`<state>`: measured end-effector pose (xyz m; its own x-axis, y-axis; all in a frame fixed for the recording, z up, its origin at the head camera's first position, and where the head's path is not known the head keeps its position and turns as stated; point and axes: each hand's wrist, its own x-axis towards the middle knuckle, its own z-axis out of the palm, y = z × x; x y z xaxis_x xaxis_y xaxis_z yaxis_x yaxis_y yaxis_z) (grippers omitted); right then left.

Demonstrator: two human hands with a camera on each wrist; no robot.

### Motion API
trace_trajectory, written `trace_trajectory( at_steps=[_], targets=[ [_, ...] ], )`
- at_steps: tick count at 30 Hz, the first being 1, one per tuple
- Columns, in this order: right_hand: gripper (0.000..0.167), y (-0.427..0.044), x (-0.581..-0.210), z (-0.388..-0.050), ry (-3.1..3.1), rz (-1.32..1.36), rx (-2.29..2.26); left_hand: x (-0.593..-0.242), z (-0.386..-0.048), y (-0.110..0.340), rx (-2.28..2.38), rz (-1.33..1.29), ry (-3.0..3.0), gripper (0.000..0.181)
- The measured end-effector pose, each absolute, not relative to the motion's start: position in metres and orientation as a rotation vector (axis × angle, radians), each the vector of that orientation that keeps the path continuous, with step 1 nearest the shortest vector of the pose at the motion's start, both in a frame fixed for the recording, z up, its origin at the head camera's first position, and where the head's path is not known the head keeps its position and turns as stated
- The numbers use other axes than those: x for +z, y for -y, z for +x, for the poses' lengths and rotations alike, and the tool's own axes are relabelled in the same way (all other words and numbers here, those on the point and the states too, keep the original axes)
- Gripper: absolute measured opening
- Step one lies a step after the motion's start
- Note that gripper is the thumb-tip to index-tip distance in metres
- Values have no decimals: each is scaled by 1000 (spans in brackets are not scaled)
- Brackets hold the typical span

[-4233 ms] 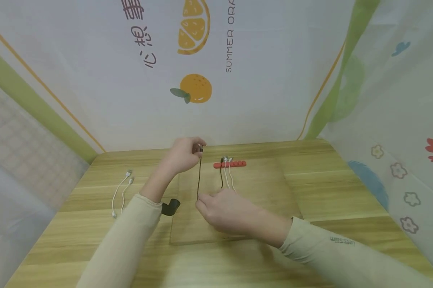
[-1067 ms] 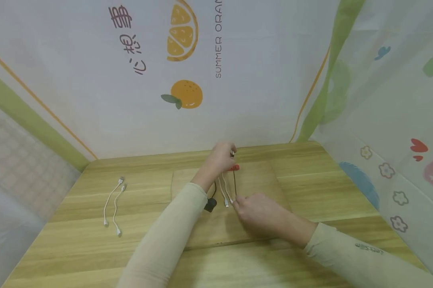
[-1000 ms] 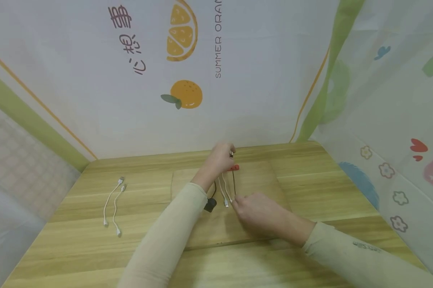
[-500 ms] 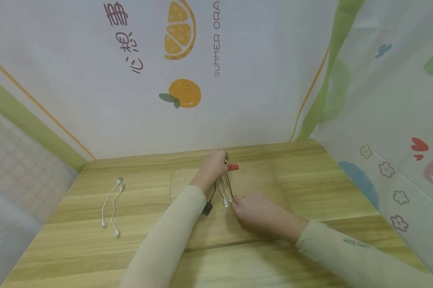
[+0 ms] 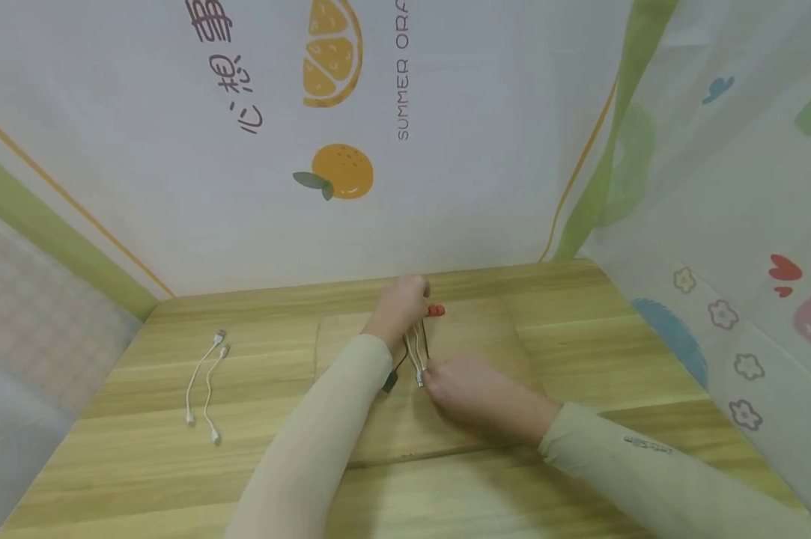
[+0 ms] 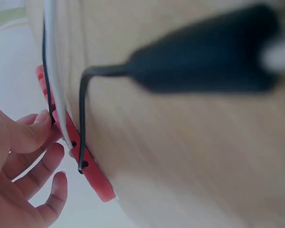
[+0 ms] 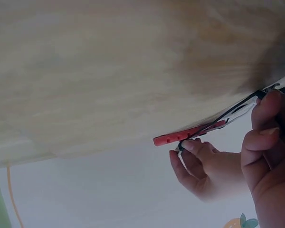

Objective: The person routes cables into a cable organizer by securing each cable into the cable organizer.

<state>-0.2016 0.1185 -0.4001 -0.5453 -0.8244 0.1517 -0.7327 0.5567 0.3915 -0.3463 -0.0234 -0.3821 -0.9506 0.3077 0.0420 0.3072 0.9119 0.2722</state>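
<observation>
Black cable (image 5: 426, 340) moved right to red holder (image 5: 436, 310) | hands (image 5: 401, 305) (image 5: 469, 391) pinch it

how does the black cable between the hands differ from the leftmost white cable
The black cable is dark, the leftmost white cable pale. The black cable is held nearly straight between the left hand and right hand; the leftmost white cable lies curved on the table, untouched. Both are thin.

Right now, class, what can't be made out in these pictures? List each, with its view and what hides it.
Head view: most of the red strip, behind the left hand.
Head view: lower end of the held black cord, behind the right hand.
Head view: rest of the SUMMER lettering, cut by the top edge.
Left wrist view: details of the black plug, blurred.
</observation>
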Motion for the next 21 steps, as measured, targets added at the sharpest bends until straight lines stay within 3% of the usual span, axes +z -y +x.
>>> trace_trajectory(
  at_steps=[21],
  targets=[
    [5,-106,-400,-208,2355,1268,-577,-381,-357,26,630,472,-2970,27]
  ],
)
